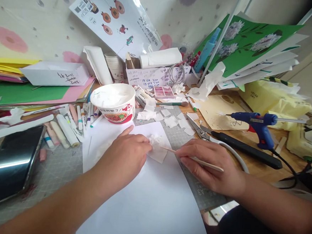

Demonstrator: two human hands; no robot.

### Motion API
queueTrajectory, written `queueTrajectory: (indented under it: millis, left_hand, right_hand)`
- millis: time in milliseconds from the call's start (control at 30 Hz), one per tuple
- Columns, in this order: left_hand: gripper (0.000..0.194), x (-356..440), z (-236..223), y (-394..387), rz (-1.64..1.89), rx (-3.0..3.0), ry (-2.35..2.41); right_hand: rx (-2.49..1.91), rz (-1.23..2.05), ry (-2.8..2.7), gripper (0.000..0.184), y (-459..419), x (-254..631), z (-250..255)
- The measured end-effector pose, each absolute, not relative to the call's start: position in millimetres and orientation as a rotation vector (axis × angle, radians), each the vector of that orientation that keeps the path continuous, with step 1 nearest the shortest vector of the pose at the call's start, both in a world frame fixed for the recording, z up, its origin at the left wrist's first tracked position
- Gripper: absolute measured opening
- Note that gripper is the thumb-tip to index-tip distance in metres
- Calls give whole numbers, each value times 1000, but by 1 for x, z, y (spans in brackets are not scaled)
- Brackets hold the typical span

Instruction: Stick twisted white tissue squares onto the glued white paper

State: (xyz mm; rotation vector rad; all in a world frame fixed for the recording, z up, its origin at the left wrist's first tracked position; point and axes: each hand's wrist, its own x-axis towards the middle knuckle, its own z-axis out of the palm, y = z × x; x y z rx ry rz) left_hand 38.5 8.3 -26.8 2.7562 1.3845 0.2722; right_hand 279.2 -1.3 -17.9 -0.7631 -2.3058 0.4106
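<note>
My left hand (129,154) is closed, its fingertips pinching the edge of a crumpled piece of white tissue paper (158,153). In my right hand (214,162) is a thin wooden stick (208,164), held like a pen, its tip at the tissue. Both hands are over a large white sheet of paper (144,209). Just beyond my left hand stands a white paper bowl (116,109) with a red printed band and whitish contents. Several small tissue squares (171,121) lie past the sheet's far edge.
To the right are scissors (201,132), a black-handled tool (250,150) and a blue glue gun (263,126) with its cord. Several markers (70,125) and a phone (8,167) lie left. A grey cutting mat (53,170) is under the sheet. A covered box (159,76) stands behind.
</note>
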Motion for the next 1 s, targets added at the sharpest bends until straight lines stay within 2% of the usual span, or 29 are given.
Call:
queueTrajectory:
  millis: [333, 500, 633, 700, 767, 867, 1000]
  left_hand:
    - [33, 40, -25, 4, 222, 2770, 1418]
    - [32, 40, -25, 3, 255, 2798, 1424]
    - [33, 39, -28, 3, 299, 2857, 1406]
    - [32, 38, -30, 4, 318, 2860, 1423]
    - [31, 37, -32, 4, 319, 2855, 1440]
    - [30, 38, -32, 5, 308, 2853, 1444]
    - [27, 40, -30, 4, 335, 2836, 1436]
  right_hand:
    - [-656, 375, -2316, 18, -5, 279, -17]
    - [-997, 308, -2036, 9, 10, 303, -16]
    - [-1187, 290, -1793, 23, 33, 329, -4]
    - [-1138, 204, -1946, 27, 42, 334, 2]
    - [-1160, 144, -2193, 23, 49, 332, 4]
    - [-1453, 27, -2532, 19, 58, 317, -4]
    - [-1684, -107, -2543, 34, 70, 294, -21]
